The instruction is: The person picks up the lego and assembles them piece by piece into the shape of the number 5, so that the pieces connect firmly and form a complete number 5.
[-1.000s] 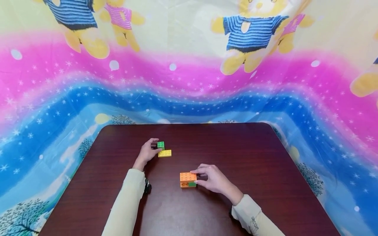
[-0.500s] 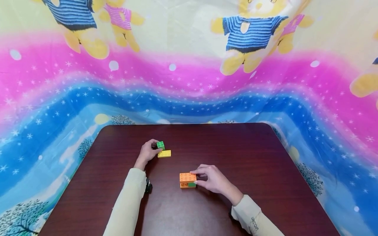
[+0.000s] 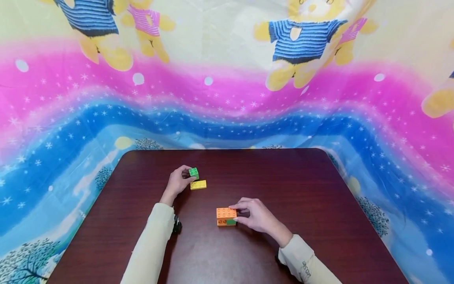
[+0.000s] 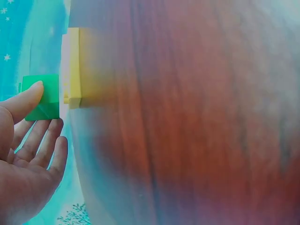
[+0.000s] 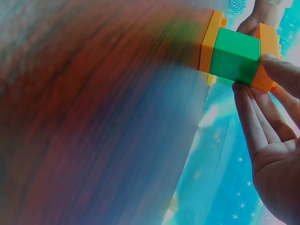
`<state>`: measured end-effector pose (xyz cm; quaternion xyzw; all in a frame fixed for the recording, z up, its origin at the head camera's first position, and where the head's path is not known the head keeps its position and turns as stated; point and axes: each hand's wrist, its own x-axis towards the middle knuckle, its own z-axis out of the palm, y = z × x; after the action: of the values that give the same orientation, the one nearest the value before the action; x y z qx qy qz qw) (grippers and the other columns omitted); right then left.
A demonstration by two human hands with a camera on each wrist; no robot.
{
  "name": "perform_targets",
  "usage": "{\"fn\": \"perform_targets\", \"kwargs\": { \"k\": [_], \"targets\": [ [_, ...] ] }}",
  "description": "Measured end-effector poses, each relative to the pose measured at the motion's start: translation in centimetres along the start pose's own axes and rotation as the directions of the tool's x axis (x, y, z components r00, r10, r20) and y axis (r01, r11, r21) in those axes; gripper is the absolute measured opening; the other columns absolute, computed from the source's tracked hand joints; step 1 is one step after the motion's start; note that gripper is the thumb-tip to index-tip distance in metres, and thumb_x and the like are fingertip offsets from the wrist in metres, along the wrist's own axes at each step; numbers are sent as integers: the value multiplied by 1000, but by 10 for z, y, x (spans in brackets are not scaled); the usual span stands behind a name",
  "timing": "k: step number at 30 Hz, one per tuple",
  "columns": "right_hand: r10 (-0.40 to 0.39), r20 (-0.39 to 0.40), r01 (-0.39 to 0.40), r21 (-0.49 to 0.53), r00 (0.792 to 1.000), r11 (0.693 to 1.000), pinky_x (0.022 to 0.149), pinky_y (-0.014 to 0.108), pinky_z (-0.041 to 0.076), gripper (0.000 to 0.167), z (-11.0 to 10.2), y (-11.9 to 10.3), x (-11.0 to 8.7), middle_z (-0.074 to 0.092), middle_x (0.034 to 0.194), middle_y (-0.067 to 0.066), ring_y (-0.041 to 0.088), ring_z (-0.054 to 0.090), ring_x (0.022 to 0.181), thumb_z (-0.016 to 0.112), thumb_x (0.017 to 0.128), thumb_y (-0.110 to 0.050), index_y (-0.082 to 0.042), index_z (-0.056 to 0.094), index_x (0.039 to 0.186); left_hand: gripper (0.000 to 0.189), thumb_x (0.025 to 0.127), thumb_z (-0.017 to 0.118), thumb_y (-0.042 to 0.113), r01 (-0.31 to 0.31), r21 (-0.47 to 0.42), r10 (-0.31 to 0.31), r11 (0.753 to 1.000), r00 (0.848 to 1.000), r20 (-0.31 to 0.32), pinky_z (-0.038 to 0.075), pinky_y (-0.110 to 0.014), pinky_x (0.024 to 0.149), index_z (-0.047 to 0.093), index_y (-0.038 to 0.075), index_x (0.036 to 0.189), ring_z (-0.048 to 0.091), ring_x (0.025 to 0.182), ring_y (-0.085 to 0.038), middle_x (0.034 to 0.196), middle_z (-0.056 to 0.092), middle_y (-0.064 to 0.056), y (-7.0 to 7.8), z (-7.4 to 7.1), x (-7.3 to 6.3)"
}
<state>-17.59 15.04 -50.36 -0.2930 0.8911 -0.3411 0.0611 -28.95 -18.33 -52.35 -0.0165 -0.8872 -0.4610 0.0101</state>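
A printed cloth hangs behind the dark table. We see the left hand pinch the green block between thumb and fingers, just beyond the yellow plate; the right hand grips the orange and green stack, to the plate's right and nearer us.

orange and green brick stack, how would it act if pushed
The brick stack is probably stiff and light, being small and plastic-looking. It should slide rather than roll, given the flat lower orange brick. Pressing the left end of the upper orange brick might loosen it, since the green block shows only under its right.
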Motion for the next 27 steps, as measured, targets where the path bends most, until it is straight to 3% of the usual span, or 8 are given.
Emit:
{"fn": "perform_targets", "kwargs": {
  "k": [14,20,27],
  "targets": [
    [-21,-11,21,-10,1000,1000,86,25,60,44,-1,-2,0,70,116,-7,8,67,101,83,89,-16,-18,73,132,39,95,77,21,-117,-3,117,993,993,22,53,-53,103,64,12,131,63,121,-36,126,68,-15,33,-4,-13],
    [-17,-8,17,-9,1000,1000,85,25,60,44,-1,-2,0,70,115,-7,9,67,100,83,89,-15,-18,73,132,37,95,77,22,-162,-18,163,987,986,45,57,-48,97,64,15,129,66,115,-30,122,71,-9,47,-4,-26],
    [31,3,-31,8,1000,999,89,26,60,44,-1,-2,-1,68,112,-11,7,67,102,83,89,-17,-25,73,131,36,93,80,22,-250,-44,253,967,965,74,58,-49,95,66,16,125,69,107,-25,115,71,-5,63,-2,-49]
  ]
}}
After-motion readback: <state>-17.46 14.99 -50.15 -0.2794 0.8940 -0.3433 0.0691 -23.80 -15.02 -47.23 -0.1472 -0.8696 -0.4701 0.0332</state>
